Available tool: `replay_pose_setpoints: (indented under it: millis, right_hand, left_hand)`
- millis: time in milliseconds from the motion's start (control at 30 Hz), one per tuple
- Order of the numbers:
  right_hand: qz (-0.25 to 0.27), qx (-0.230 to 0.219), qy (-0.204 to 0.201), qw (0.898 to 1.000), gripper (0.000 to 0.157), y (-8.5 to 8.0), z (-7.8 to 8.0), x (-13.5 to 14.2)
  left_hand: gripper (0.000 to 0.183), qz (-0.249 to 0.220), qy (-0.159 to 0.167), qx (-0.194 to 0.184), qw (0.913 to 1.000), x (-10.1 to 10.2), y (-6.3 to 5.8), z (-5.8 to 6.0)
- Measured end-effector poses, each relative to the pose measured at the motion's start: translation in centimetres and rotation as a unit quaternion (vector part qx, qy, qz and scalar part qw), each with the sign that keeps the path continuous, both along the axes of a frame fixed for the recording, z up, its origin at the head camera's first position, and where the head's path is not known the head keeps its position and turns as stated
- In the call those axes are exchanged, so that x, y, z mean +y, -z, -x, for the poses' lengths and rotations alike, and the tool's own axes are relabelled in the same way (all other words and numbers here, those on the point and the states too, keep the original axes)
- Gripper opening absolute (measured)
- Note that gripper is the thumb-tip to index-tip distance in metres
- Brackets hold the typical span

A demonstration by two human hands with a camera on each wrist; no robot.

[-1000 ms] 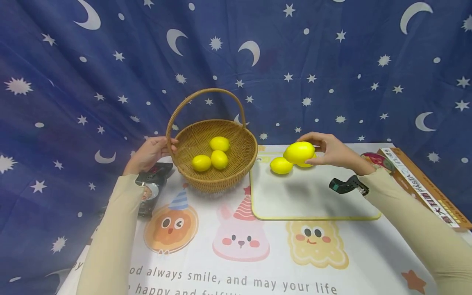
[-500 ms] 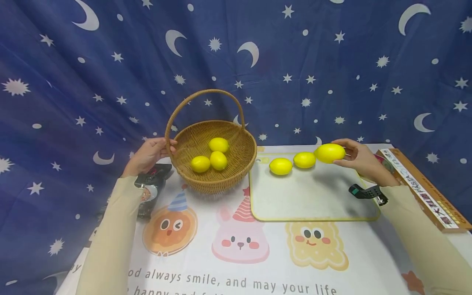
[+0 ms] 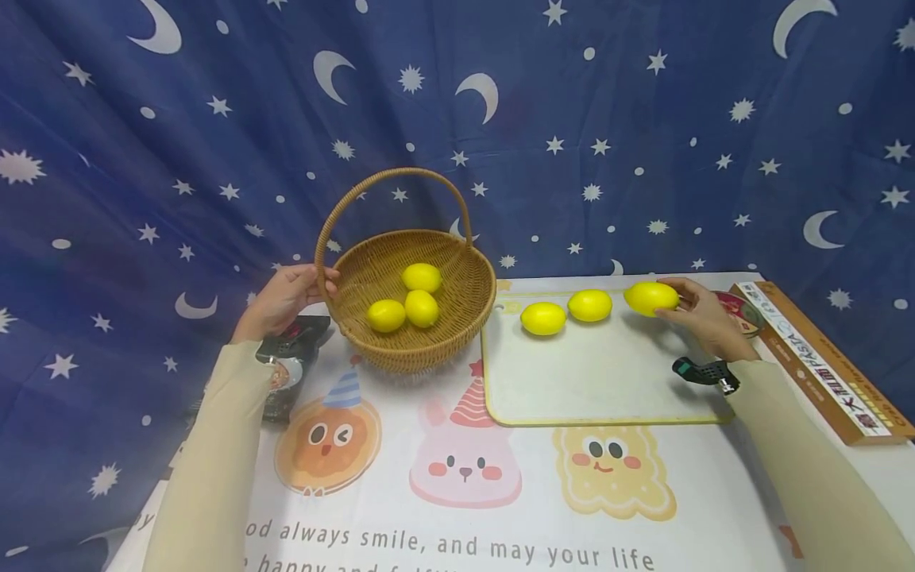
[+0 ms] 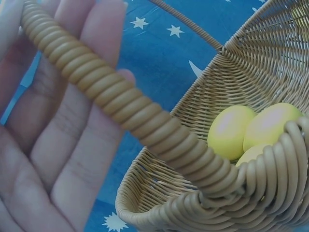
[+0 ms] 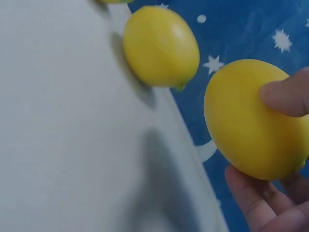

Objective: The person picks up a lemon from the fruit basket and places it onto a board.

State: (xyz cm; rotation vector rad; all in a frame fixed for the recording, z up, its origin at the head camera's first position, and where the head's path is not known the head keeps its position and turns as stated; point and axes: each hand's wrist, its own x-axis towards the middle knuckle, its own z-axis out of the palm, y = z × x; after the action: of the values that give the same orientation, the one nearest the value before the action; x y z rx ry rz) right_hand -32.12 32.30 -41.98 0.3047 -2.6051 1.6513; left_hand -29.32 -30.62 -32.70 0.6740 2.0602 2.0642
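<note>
My left hand (image 3: 282, 298) holds the handle (image 3: 326, 230) of a wicker basket (image 3: 457, 310) near its left base. In the left wrist view, the fingers (image 4: 72, 130) lie behind the wrapped handle. Inside the basket are three yellow lemons (image 3: 422, 308). My right hand (image 3: 704, 318) grips another lemon (image 3: 652, 299) at the right of a white board (image 3: 600, 381). The right wrist view shows the thumb (image 5: 285, 94) on one side of this lemon and fingers beneath. Two lemons rest on the board: one nearer the basket (image 3: 543, 318), one in the middle (image 3: 589, 305).
A dark packet (image 3: 289, 369) lies left of the basket, below my left wrist. On the right are a pasta box (image 3: 822, 357) and a round reddish item (image 3: 739, 312) partly behind my right hand. A blue star-patterned curtain (image 3: 529, 103) hangs behind the table.
My right hand has carried its lemon rightward over the board, past the middle lemon, and then lower. My left hand stays on the basket handle.
</note>
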Motion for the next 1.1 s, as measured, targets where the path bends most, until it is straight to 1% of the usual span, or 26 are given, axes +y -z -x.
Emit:
replay_pose_setpoints:
  millis: [100, 233, 367, 533, 733, 900, 1100]
  right_hand:
    - [0.003, -0.029, 0.016, 0.999, 0.063, 0.8, 0.4, 0.1]
    - [-0.028, -0.065, 0.039, 0.997, 0.068, 1.6, 1.0, 0.3]
    - [-0.058, -0.085, 0.037, 0.994, 0.071, 2.2, 1.5, 0.5]
    - [-0.051, -0.103, 0.027, 0.993, 0.074, 2.6, 1.8, 0.7]
    - [-0.047, -0.097, 0.008, 0.994, 0.070, 2.8, 1.9, 0.9]
    - [-0.071, -0.095, 0.004, 0.993, 0.077, 2.7, 2.2, 0.7]
    - [-0.099, -0.076, 0.010, 0.992, 0.081, 2.7, 2.3, 0.6]
  left_hand:
    - [0.026, 0.004, -0.001, 0.004, 1.0000, 0.0, 0.0, 0.0]
    - [0.027, 0.000, 0.000, 0.001, 1.0000, -0.1, 0.0, 0.0]
    - [0.027, -0.007, -0.001, -0.006, 1.0000, 0.0, 0.1, 0.0]
    - [0.027, -0.008, -0.002, -0.008, 0.9999, 0.0, 0.1, 0.0]
    - [0.027, -0.014, 0.000, -0.009, 0.9999, 0.0, 0.1, 0.0]
    - [0.026, -0.009, -0.008, -0.007, 0.9999, 0.0, 0.1, 0.0]
    - [0.028, -0.007, 0.001, 0.003, 1.0000, -0.1, 0.1, 0.1]
